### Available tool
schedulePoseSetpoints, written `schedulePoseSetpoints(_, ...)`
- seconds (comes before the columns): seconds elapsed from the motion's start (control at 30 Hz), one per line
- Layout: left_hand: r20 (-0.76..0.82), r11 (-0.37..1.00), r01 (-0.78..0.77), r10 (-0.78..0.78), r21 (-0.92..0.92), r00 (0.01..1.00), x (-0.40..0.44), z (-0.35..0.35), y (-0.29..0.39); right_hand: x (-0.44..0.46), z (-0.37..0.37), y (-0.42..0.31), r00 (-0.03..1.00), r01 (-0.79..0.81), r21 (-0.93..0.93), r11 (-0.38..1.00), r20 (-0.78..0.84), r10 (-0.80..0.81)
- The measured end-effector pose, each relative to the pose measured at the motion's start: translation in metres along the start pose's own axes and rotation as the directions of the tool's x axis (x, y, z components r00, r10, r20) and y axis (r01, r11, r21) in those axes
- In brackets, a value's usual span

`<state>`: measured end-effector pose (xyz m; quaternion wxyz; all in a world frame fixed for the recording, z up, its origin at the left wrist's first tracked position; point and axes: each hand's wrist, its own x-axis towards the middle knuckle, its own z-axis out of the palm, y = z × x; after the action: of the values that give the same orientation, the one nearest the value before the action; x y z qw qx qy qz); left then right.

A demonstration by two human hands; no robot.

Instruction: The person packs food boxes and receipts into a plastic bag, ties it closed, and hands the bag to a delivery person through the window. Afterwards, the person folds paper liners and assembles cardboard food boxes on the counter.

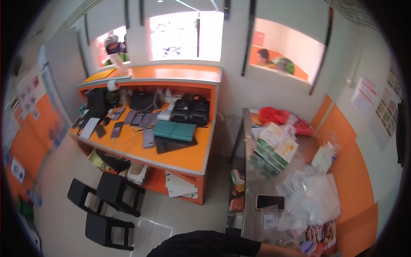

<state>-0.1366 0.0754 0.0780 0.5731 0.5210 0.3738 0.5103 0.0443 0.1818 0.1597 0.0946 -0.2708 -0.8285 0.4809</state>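
A black sleeve and bare forearm reach to the right along the bottom edge, over the near end of the metal table [253, 188]. The hand at its end is blurred and cut off by the frame edge, beside a small purple item [307, 246]. Whether it holds that item cannot be made out. My other hand is out of the picture. Near the forearm lie a printed red-brown package [323, 235], a small clear packet [269, 220], a black phone [269, 202] and clear plastic bags [310, 197].
An orange desk [180, 157] holds several phones, black devices and a teal folder [174, 130]. Black stools [110, 229] stand on the floor at left. Green-and-white bags [276, 150] and a red bag [299, 124] lie on the metal table. People show through the windows.
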Motion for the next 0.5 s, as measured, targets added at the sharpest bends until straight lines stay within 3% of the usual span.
schedulePoseSetpoints(0.03,0.003,0.995,0.004,-0.004,-0.095,1.000,-0.003,0.000,0.006,-0.004,0.001,0.003,0.993,0.087,0.003,0.996,-0.087,-0.086)
schedulePoseSetpoints(0.1,0.029,0.960,0.058,-0.052,-0.274,0.998,-0.011,0.001,0.030,-0.025,-0.014,-0.007,0.953,-0.284,-0.365,0.887,-0.006,0.303)
schedulePoseSetpoints(0.13,0.060,0.933,0.144,-0.131,-0.331,0.990,-0.024,0.002,0.067,-0.032,0.005,-0.016,0.987,-0.037,-0.237,0.971,-0.159,-0.001)
schedulePoseSetpoints(0.17,0.085,0.925,0.064,-0.034,-0.374,0.996,-0.007,0.003,0.035,-0.047,0.010,-0.035,0.978,-0.055,-0.150,0.987,-0.208,0.023)
schedulePoseSetpoints(0.2,0.040,0.994,0.069,-0.066,-0.086,0.997,-0.022,0.002,0.069,-0.061,0.018,-0.065,0.965,-0.064,-0.061,0.996,-0.256,0.046)
schedulePoseSetpoints(0.23,0.127,0.717,0.105,-0.023,-0.690,0.992,-0.012,-0.008,0.016,-0.056,0.041,-0.081,0.860,0.016,0.192,0.981,-0.503,0.085)
schedulePoseSetpoints(0.27,0.221,0.632,0.167,0.007,-0.757,0.975,-0.006,-0.009,0.006,-0.062,0.038,-0.070,0.880,-0.060,0.139,0.988,-0.460,0.118)
schedulePoseSetpoints(0.33,0.233,0.850,0.143,-0.024,-0.508,0.972,-0.017,-0.010,0.053,-0.063,0.056,-0.067,0.819,-0.039,-0.025,0.999,-0.574,0.017)
schedulePoseSetpoints(0.4,0.260,0.915,0.081,0.027,-0.395,0.965,-0.021,-0.017,0.055,-0.054,0.067,-0.090,0.785,-0.021,-0.081,0.996,-0.619,-0.034)
schedulePoseSetpoints(0.5,0.229,0.953,0.212,-0.162,-0.217,0.960,-0.019,-0.027,0.056,-0.053,0.076,-0.091,0.769,-0.037,-0.105,0.994,-0.639,-0.039)
